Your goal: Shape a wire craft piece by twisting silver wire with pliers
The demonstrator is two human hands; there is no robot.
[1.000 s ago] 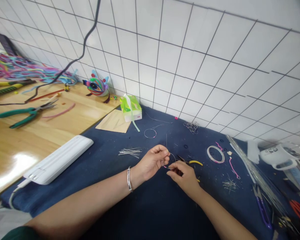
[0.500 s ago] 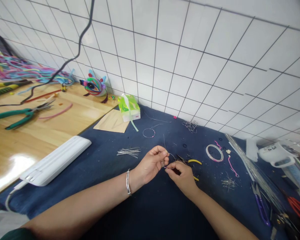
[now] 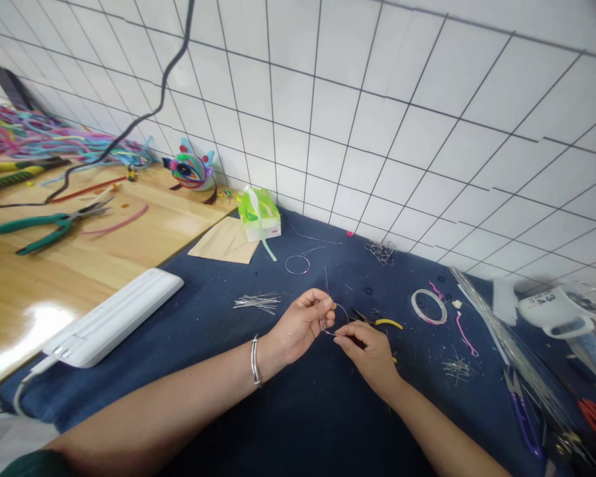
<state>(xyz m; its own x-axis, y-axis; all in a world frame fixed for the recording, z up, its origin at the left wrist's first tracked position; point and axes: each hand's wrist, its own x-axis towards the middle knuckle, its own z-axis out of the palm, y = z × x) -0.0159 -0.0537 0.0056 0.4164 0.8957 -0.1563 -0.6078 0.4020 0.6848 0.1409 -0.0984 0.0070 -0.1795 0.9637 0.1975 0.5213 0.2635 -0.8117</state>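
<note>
Wire loop [image 3: 346,310], one, thin, with small pink marks low on its left side: centre of the frame, held above the dark blue tabletop [image 3: 298,417]. A straight wire end rises above the fingers.

Left hand [image 3: 308,324], one: thumb and fingers closed on the loop's left side; silver bracelet [image 3: 255,361] at the wrist.

Right hand [image 3: 366,348], one: thumb and forefinger pinching the loop's lower edge.

Pliers with yellow grips [image 3: 390,323], one pair: just behind the right hand, partly hidden by it.

Second wire loop [image 3: 306,271], one, pink-marked: lying above the left hand in the frame.

Short wires [image 3: 256,303], one bundle, silver: left of centre.

Tangled wire [image 3: 380,252], one heap: near the wall, right of centre.

White coil [image 3: 417,313], one: right of centre, a pink twisted cord [image 3: 465,336] near it.

Purple snips [image 3: 524,417], one pair: lower right.

White cup [image 3: 551,313], one: right edge, tipped on its side.

Tissue pack [image 3: 261,215], one, green and white: upper centre-left.

Green-handled pliers [image 3: 52,232], one pair: left, on the wooden tabletop [image 3: 144,245].
</note>
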